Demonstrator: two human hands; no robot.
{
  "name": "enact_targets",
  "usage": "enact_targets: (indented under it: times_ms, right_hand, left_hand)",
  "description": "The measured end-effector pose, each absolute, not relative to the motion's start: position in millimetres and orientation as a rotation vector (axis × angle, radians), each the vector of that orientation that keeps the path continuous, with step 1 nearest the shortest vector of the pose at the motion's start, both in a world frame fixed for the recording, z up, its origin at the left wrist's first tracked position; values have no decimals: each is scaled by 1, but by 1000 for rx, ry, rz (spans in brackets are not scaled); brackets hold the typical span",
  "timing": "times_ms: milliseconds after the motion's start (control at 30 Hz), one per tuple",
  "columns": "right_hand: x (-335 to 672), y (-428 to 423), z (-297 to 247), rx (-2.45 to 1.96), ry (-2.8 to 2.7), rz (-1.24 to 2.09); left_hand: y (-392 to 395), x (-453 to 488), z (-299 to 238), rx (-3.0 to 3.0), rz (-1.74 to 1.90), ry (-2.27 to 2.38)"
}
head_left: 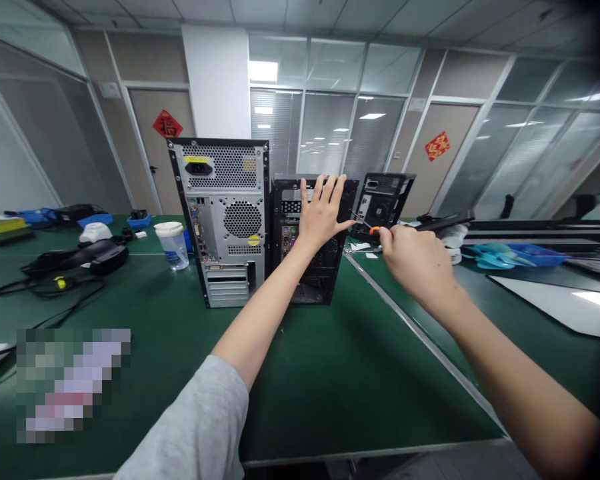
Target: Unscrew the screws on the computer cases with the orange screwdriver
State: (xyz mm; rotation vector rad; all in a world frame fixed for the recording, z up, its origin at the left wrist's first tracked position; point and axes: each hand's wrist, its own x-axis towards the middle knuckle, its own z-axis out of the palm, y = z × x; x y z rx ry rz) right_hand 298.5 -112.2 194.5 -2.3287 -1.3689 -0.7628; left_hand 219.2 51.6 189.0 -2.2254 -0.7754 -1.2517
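My left hand (323, 212) lies with its fingers spread against the upper back of a black computer case (325, 280). Part of that case's back is hidden behind the hand and forearm. In my right hand (415, 257) is a screwdriver (375, 229) with an orange part near the fingers, its handle mostly covered by my fist. Its thin shaft points left towards the right edge of the black case; I cannot tell whether the tip touches a screw. Close on the left stands a taller silver-backed computer case (225, 220), upright, with its rear ports and vents facing me.
Another black computer case (380, 203) stands further back to the right. On the left are a plastic cup (173, 247) with a white lid and a black strapped headset (100, 257). Blue trays (540, 255) and a white panel (565, 303) lie on the right of the green table (330, 387).
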Motion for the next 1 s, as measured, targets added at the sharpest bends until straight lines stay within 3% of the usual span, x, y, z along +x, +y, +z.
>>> enact_targets:
  times_ms: [133, 300, 467, 833, 1000]
  right_hand:
    - [310, -109, 194, -2249, -1491, -678]
    - [320, -107, 198, -2175, -1436, -327]
    - [322, -108, 198, -2082, -1332, -268]
    - [320, -107, 189, -2022, -1430, -566]
    - [313, -111, 186, -2055, -1436, -859]
  left_hand:
    - [53, 220, 188, -2212, -1256, -777]
    - [54, 221, 188, -2217, -1276, -760]
    - [53, 221, 188, -2214, -1235, -797]
    - [54, 220, 188, -2219, -1221, -785]
    - [56, 221, 186, -2211, -1303, -740]
